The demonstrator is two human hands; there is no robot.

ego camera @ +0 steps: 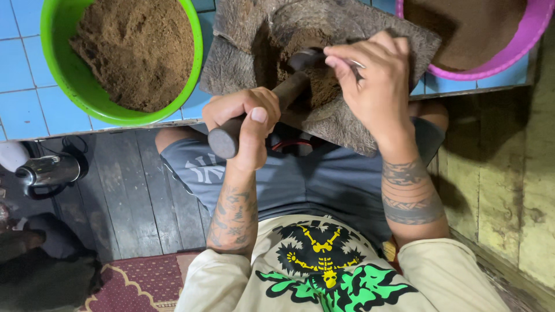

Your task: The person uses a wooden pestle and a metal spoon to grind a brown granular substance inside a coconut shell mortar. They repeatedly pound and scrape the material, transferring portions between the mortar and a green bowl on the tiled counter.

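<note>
Left hand [245, 118] is wrapped tight around the dark pestle [263, 110], fingers curled shut on its handle, with the butt end pointing toward seven o'clock and the working end sunk in the hollow of the stone mortar [324, 63]. Right hand [376, 81], at three o'clock from the left one, pinches a thin metal spoon [354, 65] between thumb and fingers over that same hollow, its tip among the brown powder [321, 86] lying there. The mortar sits on the blue tiled desk [23, 86], partly over the near edge, above the person's lap. At ten o'clock from the mortar, a green bowl [58, 75] holds a large heap of the same brown powder; at two o'clock, a pink bowl [520, 43] holds more, its fill hard to judge. As I judge it, the grinding is well underway: much is already ground, and the small batch in the hollow is still being worked.
</note>
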